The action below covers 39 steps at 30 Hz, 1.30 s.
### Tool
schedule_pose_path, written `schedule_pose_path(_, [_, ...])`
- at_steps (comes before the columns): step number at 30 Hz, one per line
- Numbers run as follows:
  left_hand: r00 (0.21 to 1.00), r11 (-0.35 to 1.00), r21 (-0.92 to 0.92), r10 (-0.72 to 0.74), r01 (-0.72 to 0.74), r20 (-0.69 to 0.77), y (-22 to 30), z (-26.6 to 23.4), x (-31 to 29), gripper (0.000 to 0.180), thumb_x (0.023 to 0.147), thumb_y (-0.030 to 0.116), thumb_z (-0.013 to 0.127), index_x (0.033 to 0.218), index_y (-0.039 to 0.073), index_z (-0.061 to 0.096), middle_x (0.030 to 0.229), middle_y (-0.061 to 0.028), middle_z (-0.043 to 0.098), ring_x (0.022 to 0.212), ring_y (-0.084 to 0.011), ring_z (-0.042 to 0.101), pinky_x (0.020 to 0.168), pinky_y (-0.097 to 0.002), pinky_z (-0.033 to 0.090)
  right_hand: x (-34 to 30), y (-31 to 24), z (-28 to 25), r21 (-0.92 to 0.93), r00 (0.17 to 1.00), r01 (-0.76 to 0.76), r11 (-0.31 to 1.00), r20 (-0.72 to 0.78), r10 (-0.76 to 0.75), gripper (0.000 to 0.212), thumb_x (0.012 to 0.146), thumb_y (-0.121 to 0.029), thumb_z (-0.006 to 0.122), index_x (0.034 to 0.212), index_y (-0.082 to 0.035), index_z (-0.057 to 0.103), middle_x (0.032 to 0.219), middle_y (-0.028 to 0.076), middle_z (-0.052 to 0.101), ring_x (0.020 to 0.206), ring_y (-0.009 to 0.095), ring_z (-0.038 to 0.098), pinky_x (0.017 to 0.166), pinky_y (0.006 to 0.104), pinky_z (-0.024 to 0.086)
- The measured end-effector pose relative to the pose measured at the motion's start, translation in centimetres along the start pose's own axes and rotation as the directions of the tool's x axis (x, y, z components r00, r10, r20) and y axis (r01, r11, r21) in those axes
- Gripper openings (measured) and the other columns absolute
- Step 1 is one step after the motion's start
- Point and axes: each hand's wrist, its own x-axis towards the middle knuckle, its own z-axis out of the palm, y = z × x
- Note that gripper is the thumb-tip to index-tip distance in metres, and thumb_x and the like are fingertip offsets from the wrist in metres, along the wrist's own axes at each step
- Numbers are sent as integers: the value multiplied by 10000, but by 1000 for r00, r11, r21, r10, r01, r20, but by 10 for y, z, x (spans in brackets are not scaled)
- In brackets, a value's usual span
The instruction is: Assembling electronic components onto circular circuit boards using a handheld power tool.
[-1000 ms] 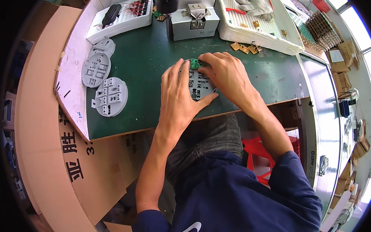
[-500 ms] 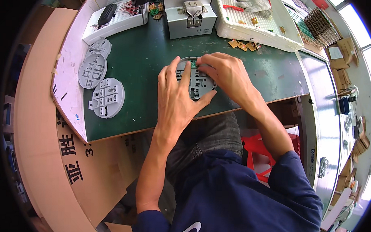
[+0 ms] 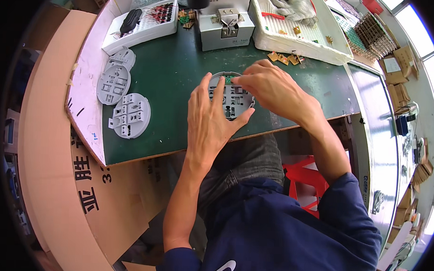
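A round grey plastic housing [image 3: 238, 102] with moulded compartments lies on the green tabletop in front of me. My left hand [image 3: 208, 123] grips it, the thumb on its near right rim and the fingers stretched across its left side. A small green circuit board [image 3: 228, 80] sits at the housing's far edge. The fingertips of my right hand [image 3: 276, 92], bent and pressed together, touch the board's right end; the left index fingertip is at its left end. Part of the housing is hidden under my left fingers.
Several similar grey housings [image 3: 130, 115] lie at the left by the white side board. A foam tray [image 3: 156, 28] with wired parts, a grey metal machine [image 3: 227, 38] and a foam box [image 3: 304, 45] with a glove stand along the back. Small brown circuit boards [image 3: 283, 59] lie before the box.
My right hand has shifted slightly, its fingertips now closer together at the green board's right end. The left hand keeps its hold on the housing. The whole view has shifted a little.
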Motion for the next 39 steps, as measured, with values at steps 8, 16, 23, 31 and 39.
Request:
schedule_pose_path(8, [999, 1000, 9, 30, -30, -23, -3, 3, -2, 853, 794, 523, 824, 1347, -80, 581, 1463, -246, 478, 1277, -403, 521, 1073, -485, 457, -12, 0, 12, 27, 998, -41, 999, -51, 42, 417, 863, 0, 654, 1268, -91, 693, 1085, 115, 724, 1075, 314, 651, 903, 418, 550])
schedule_pose_path(16, [999, 1000, 4, 29, -29, -44, 2, 3, 1, 829, 797, 497, 828, 1348, -67, 570, 1451, -242, 472, 1265, -396, 523, 1064, -495, 458, -9, 11, 14, -4, 993, 70, 998, -100, -70, 422, 820, 14, 667, 1217, -115, 731, 1032, 112, 716, 989, 301, 655, 872, 401, 558])
schedule_pose_path(23, [999, 998, 35, 43, -43, 6, -1, 0, 0, 827, 808, 516, 810, 1344, -71, 582, 1448, -238, 470, 1268, -397, 519, 1065, -496, 457, -5, 16, 8, 157, 1000, 15, 988, -3, -14, 381, 884, 2, 642, 1245, -88, 722, 1141, 133, 719, 1100, 323, 659, 915, 428, 552])
schedule_pose_path(31, [999, 999, 29, 38, -38, -4, -6, 0, -2, 848, 807, 524, 806, 1349, -82, 565, 1465, -233, 463, 1279, -400, 508, 1076, -495, 449, 32, 12, -22, 112, 954, -3, 994, -299, 37, 367, 983, -232, 679, 1313, -74, 662, 1221, 145, 711, 1131, 350, 679, 975, 409, 548])
schedule_pose_path(39, [1000, 1000, -7, -11, 11, 13, 2, -1, 1, 826, 796, 497, 825, 1382, -23, 567, 1490, -234, 461, 1273, -412, 511, 1072, -483, 452, 167, -36, -78, 778, 796, 432, 457, -567, 213, 700, 1027, -537, 593, 1345, 85, 542, 1194, 220, 691, 1097, 266, 645, 977, 393, 504])
